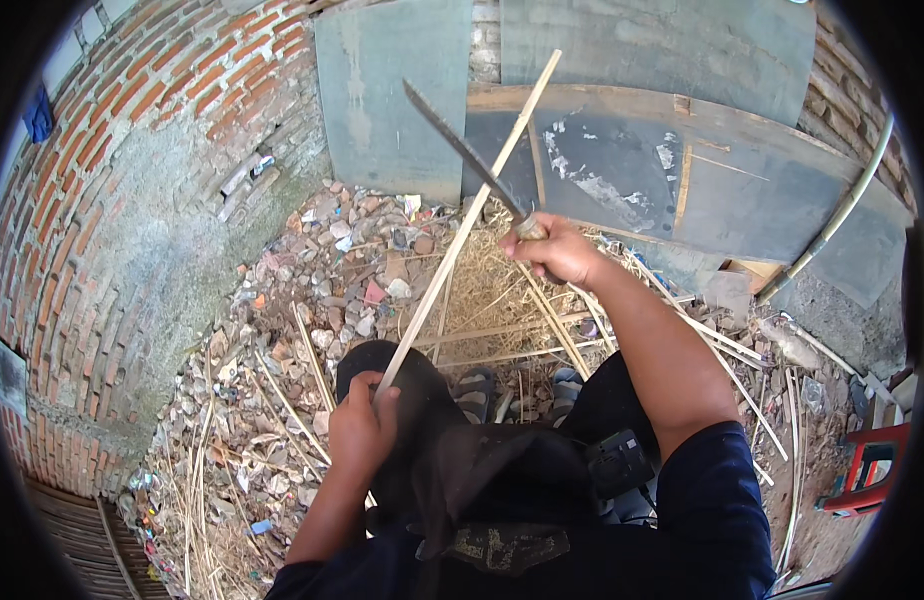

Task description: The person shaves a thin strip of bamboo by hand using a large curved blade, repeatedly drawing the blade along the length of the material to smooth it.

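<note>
Pale strip (453, 254): long, slanting up rightward; dark-bladed knife (466, 150): tilted up leftward, crossing strip; contact unclear

My left hand (362, 422) is gripping a long pale strip (447, 262), which is slanting away to the right and barring a straight sideways pass. From my right hand (554, 250), a knife (460, 146) is pointing up and leftward, its blade crossing the strip's line; I am not making out contact. Below that crossing, right of the strip, open air is lying between my hands. A brick wall (112, 210) is closing off the left, grey panels (392, 120) the front. Rightward, a red stool (867, 475) is standing near the edge.
</note>
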Action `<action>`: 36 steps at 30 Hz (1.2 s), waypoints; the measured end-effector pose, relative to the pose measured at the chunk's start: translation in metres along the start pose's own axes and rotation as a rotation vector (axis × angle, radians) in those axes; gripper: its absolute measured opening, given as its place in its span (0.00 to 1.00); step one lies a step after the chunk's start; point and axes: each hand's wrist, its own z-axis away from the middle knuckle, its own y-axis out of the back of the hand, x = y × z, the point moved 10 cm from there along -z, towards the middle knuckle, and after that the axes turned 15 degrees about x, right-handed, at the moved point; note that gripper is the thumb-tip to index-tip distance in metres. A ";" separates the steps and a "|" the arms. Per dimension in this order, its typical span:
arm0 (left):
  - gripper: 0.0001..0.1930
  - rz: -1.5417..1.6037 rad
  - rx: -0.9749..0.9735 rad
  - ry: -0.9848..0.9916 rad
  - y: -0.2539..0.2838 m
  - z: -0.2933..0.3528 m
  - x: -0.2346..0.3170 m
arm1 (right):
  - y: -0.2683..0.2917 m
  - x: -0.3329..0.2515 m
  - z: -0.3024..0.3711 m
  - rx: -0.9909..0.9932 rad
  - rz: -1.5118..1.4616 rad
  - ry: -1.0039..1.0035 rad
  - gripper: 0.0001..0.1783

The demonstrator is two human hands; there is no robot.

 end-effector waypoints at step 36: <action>0.28 -0.085 -0.122 -0.018 -0.001 0.034 -0.032 | -0.011 -0.006 0.007 -0.083 -0.092 0.016 0.17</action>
